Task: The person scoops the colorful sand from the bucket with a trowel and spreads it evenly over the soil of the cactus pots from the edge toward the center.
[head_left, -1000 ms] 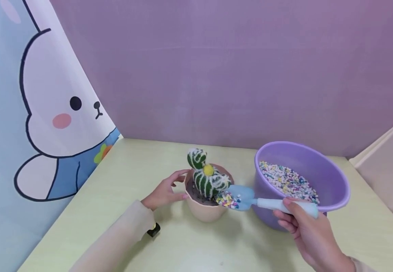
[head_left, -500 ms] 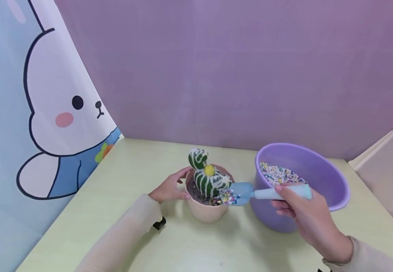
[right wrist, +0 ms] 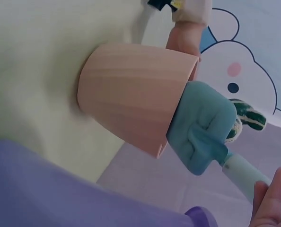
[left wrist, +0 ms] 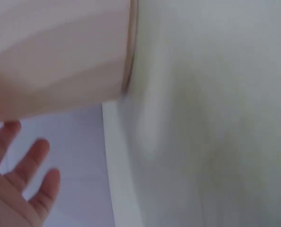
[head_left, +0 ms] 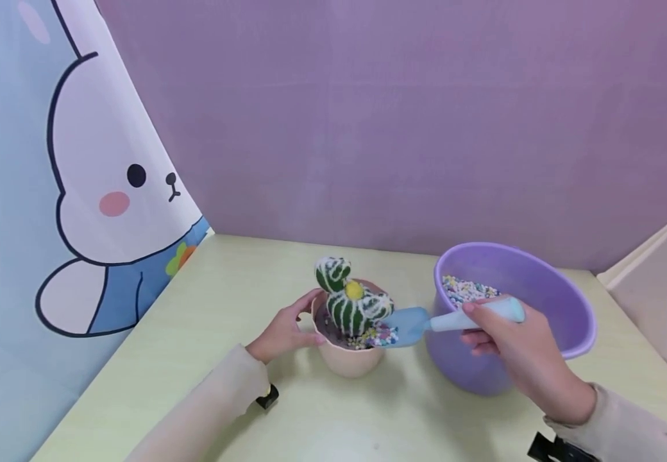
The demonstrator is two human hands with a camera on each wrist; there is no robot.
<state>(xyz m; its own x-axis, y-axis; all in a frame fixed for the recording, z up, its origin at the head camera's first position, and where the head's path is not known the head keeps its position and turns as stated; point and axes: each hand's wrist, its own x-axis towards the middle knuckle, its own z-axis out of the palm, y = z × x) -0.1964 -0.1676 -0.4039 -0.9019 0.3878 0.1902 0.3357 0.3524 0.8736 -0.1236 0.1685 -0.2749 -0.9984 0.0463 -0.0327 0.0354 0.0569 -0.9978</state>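
My right hand grips the pale blue handle of a hand trowel from the right. The trowel's scoop lies over the near right rim of a pinkish flowerpot. Small multicoloured pebbles spread from the scoop's tip onto the dark soil. In the pot stands a green cactus with white fuzzy stripes and a yellow ball on it. My left hand rests thumb and forefinger against the pot's left side. Its other fingers extend loosely beside the pot wall in the left wrist view.
A purple bucket with more pebbles stands right of the pot, partly behind my right hand. Pale table lies under everything. A purple backdrop rises behind, with a cartoon-printed sheet at the left.
The trowel has shifted slightly, and its handle end is now raised higher. Pebbles have slid off its tip into the pot near the cactus base. My left hand stays at the pot.
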